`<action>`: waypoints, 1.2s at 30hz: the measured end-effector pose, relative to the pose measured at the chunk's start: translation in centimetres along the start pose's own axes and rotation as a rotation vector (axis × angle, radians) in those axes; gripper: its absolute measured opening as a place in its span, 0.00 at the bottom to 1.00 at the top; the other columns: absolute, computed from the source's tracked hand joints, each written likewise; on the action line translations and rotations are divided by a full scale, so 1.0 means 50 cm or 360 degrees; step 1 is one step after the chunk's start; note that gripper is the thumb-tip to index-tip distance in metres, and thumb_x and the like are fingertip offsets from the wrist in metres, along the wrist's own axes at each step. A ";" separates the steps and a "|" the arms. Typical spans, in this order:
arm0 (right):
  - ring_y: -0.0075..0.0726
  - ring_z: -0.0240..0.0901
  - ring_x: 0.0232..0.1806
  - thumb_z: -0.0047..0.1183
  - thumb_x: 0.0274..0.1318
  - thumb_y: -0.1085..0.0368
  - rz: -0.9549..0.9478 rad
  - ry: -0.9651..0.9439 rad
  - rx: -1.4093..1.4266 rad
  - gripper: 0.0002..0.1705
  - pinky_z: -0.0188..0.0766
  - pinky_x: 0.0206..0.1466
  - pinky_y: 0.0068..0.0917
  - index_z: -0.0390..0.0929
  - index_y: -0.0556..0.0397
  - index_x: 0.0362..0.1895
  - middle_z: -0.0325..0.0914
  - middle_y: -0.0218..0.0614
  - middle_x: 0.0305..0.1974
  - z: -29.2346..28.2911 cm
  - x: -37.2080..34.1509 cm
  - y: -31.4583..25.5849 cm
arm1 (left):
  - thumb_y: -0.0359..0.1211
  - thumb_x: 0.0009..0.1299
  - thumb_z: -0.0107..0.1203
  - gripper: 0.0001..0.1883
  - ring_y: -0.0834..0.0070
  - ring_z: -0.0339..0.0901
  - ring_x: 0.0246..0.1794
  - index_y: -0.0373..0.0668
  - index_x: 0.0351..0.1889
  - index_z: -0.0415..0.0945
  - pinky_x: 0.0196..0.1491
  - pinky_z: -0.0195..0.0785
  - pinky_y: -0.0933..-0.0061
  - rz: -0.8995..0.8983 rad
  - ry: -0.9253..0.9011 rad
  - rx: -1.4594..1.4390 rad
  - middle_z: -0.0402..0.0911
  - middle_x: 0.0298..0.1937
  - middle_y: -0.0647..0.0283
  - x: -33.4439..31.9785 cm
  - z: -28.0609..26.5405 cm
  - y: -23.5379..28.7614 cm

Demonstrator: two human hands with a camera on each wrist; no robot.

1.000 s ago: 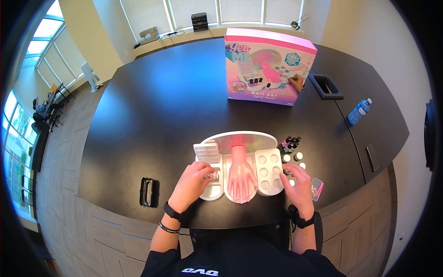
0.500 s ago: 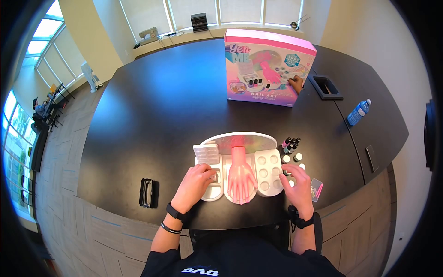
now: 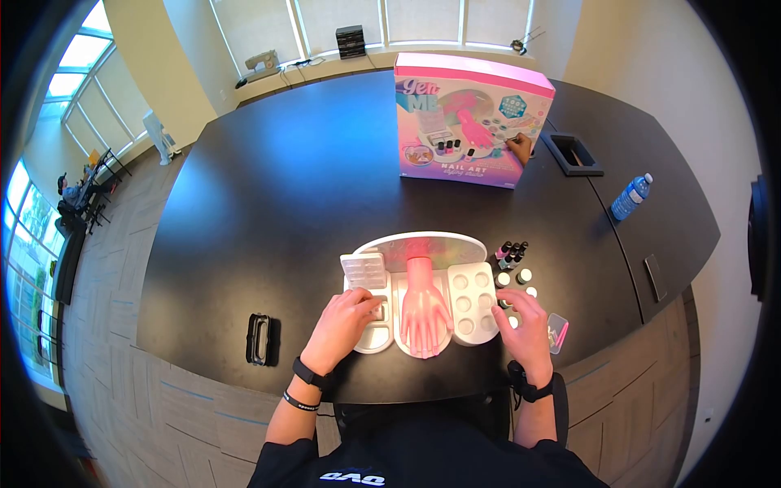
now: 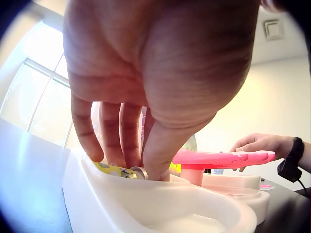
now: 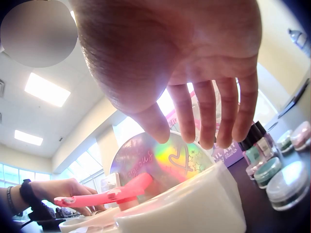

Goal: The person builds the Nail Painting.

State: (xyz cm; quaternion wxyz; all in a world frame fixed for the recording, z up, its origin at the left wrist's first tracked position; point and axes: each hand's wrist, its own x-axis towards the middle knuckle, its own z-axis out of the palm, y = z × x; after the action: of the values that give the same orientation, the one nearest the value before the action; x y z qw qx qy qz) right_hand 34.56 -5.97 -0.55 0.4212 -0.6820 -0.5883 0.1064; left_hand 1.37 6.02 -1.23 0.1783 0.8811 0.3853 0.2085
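My left hand (image 3: 341, 320) reaches into the left section of a white nail-art station (image 3: 373, 342). In the left wrist view its thumb and fingers close around a small yellow-patterned item (image 4: 115, 169) with a silvery round edge, set low in a compartment; its kind cannot be told. At the middle of the station lies a pink model hand (image 3: 421, 313), fingers toward me. My right hand (image 3: 525, 328) hovers beside the right section with round wells (image 3: 463, 305), fingers loosely extended and nothing held. Behind the model hand stands a shiny curved mirror (image 3: 382, 250).
Several nail polish bottles (image 3: 512, 254) and small round jars (image 3: 525, 276) stand right of the station. A small clear box (image 3: 558, 333) with pink tools sits nearer me. Farther back are a product box (image 3: 472, 122) and a water bottle (image 3: 631, 198). A black case (image 3: 260, 339) lies left.
My left hand has lowered slightly into the left section, and the light-coloured item at its fingertips sits lower in the compartment. My right hand has stayed about where it was.
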 end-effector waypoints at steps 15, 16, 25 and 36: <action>0.55 0.85 0.56 0.69 0.62 0.66 -0.0028 0.0009 -0.0044 0.14 0.80 0.60 0.45 0.88 0.57 0.50 0.90 0.44 0.53 0.002 0.004 -0.005 | 0.27 0.70 0.69 0.17 0.58 0.82 0.54 0.42 0.57 0.88 0.60 0.76 0.57 0.0053 0.0041 -0.0014 0.84 0.50 0.61 0.000 -0.001 -0.010; 0.55 0.85 0.56 0.69 0.62 0.66 -0.0033 0.0013 -0.0039 0.14 0.80 0.60 0.45 0.89 0.57 0.50 0.90 0.44 0.53 0.002 0.005 -0.006 | 0.27 0.70 0.69 0.17 0.58 0.82 0.54 0.42 0.57 0.88 0.60 0.76 0.57 0.0053 0.0043 -0.0016 0.84 0.50 0.61 -0.001 -0.001 -0.009; 0.57 0.84 0.56 0.70 0.62 0.67 0.0018 0.0043 -0.0037 0.14 0.79 0.63 0.46 0.88 0.58 0.50 0.89 0.46 0.53 -0.010 0.001 0.004 | 0.29 0.73 0.67 0.12 0.59 0.81 0.54 0.43 0.54 0.88 0.58 0.76 0.56 0.0081 0.0110 -0.0060 0.83 0.50 0.62 -0.007 -0.020 0.001; 0.51 0.82 0.47 0.68 0.61 0.71 0.0000 0.0173 -0.0134 0.12 0.78 0.53 0.43 0.88 0.55 0.49 0.87 0.42 0.42 -0.045 0.034 0.032 | 0.29 0.73 0.68 0.09 0.60 0.83 0.44 0.42 0.50 0.87 0.48 0.77 0.59 0.0193 0.0402 -0.0059 0.86 0.45 0.62 -0.023 -0.041 0.033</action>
State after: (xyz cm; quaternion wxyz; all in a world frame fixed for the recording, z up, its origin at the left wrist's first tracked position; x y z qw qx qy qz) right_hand 37.64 -5.39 0.32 0.4235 -0.7039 -0.5685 0.0444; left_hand 0.61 4.42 1.04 0.1317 0.8660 0.3469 0.3353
